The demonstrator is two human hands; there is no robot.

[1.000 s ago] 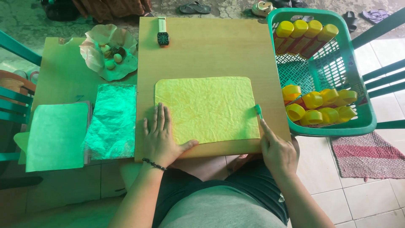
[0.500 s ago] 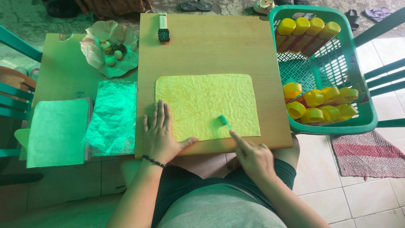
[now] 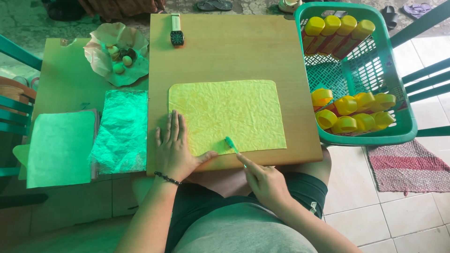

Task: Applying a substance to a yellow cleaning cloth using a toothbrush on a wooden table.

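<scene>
Left hand (image 3: 176, 152) – fingers spread flat, pinning yellow sheet (image 3: 227, 116) at its 7 o'clock corner, steadying it | right hand (image 3: 265, 180) – fingers pinching small green brush (image 3: 231, 144), tip on sheet's 6 o'clock edge | sheet centred on wooden board (image 3: 225, 51) | green basket (image 3: 403, 126) of yellow tubes at 3 o'clock.

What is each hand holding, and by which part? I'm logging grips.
Right hand holds a small green tool by its lower end. Left hand holds nothing, lying flat on the yellow sheet.

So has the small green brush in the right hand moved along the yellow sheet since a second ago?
Yes. The small green brush has travelled from the yellow crinkled sheet's right edge leftward along its near edge, toward the left hand.
</scene>
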